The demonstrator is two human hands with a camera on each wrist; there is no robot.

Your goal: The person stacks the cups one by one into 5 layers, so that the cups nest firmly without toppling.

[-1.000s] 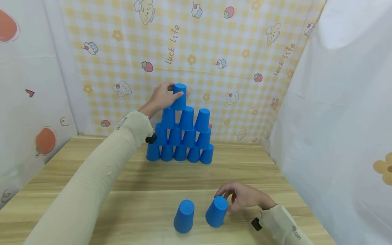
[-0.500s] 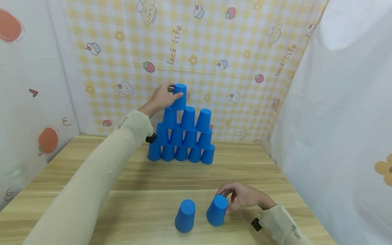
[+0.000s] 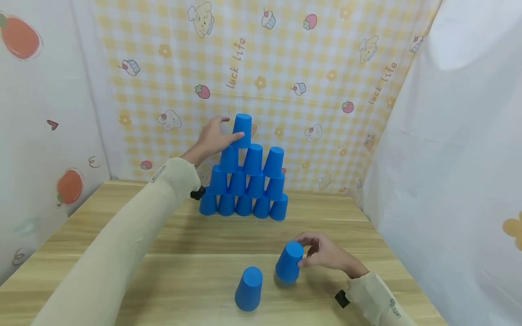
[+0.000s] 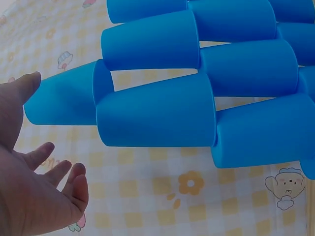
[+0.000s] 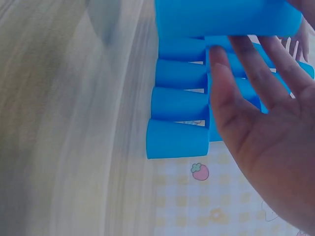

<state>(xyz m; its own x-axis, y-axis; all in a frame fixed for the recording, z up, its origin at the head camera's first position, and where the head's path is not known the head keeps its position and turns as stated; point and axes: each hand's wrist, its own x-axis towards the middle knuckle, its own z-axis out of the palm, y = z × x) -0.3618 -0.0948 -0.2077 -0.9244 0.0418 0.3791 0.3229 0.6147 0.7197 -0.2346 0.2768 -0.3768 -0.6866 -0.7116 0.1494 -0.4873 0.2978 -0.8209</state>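
In the head view a pyramid of upside-down blue cups point(image 3: 255, 160) stands toward the back of the table, with one cup point(image 3: 243, 123) on its fourth level. My left hand point(image 3: 213, 138) is beside that top cup, thumb overlapping its side and the other fingers spread. The left wrist view shows those fingers away from the cup point(image 4: 66, 96). My right hand point(image 3: 328, 254) grips another upside-down cup point(image 3: 287, 268) between thumb and fingers, a little above the tabletop. Part of this cup point(image 5: 226, 18) fills the top of the right wrist view.
One more upside-down cup point(image 3: 249, 290) stands on the wooden table point(image 3: 183, 271) near the front, left of the held one. A yellow checked curtain point(image 3: 277, 54) hangs close behind the pyramid. White sheets point(image 3: 444, 149) border the right and left sides.
My left fingers have come off the top cup and spread, while the cup stays on the stack. My right hand has lifted its cup off the table and moved slightly away from me.
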